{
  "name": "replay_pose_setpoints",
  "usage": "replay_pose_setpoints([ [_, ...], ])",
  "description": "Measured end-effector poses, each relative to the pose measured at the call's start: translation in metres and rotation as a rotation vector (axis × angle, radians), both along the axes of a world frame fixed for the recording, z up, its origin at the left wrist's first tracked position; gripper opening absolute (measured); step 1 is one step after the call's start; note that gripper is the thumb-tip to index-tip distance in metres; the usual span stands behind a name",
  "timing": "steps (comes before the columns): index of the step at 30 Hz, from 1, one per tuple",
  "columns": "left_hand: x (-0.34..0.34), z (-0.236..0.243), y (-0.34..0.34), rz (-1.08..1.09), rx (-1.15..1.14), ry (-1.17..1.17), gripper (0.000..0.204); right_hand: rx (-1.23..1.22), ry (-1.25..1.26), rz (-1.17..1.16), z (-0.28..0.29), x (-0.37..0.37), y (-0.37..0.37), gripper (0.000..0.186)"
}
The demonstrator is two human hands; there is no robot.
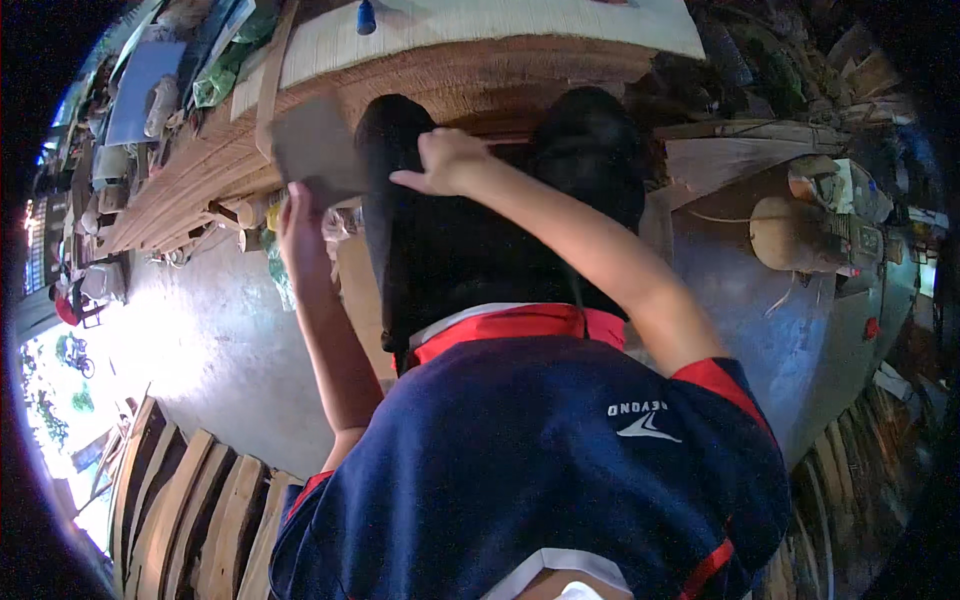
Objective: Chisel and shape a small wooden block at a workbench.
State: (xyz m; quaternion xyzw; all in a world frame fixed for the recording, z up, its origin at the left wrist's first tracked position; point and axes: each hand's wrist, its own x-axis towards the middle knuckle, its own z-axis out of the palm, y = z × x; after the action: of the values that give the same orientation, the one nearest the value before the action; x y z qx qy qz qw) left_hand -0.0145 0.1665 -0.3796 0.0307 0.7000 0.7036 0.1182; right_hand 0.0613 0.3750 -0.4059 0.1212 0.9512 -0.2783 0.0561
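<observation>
My left hand [302,235] grips the near edge of a flat, grey-brown square sheet [318,150], its fingers along the left side. The sheet is slightly blurred and hangs beside my left knee; its material cannot be made out. My right hand [452,163] is above my dark-trousered lap, between the knees. Its thumb points left, apart from the partly curled fingers, and nothing shows in it. A gap separates this hand from the sheet.
Ahead of my knees runs a thick wooden bench [480,75] with a small blue bottle [366,17] on it. Wooden slabs [230,520] stand behind on the left. A rounded tan object [785,233] and equipment are at the right.
</observation>
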Motion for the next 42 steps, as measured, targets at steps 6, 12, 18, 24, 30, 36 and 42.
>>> replay_pose_setpoints([
  [6,0.014,0.041,-0.013,0.028,0.341,0.116,0.036,-0.223,0.023,-0.079,-0.041,-0.052,-0.005,0.039],
  [12,0.028,0.043,-0.027,0.073,0.31,0.107,0.036,-0.735,0.247,0.036,-0.027,-0.043,-0.007,0.029],
  [18,0.035,0.045,-0.008,0.053,0.279,0.099,0.034,-0.49,0.308,0.035,-0.026,-0.011,-0.007,0.03],
  [24,0.031,0.053,0.003,0.082,0.344,0.063,0.028,-0.418,0.104,-0.087,-0.006,0.019,0.049,0.055],
  [30,0.03,0.073,-0.008,0.031,0.423,0.027,0.031,-0.589,0.199,-0.381,0.001,0.106,0.114,0.042],
  [36,0.024,0.086,-0.015,0.113,0.525,-0.063,0.033,-0.797,0.254,-0.786,0.019,0.171,0.135,0.03],
  [42,0.0,0.075,-0.013,0.137,0.614,-0.072,0.037,-0.812,0.454,-1.019,0.02,0.192,0.13,0.028],
])
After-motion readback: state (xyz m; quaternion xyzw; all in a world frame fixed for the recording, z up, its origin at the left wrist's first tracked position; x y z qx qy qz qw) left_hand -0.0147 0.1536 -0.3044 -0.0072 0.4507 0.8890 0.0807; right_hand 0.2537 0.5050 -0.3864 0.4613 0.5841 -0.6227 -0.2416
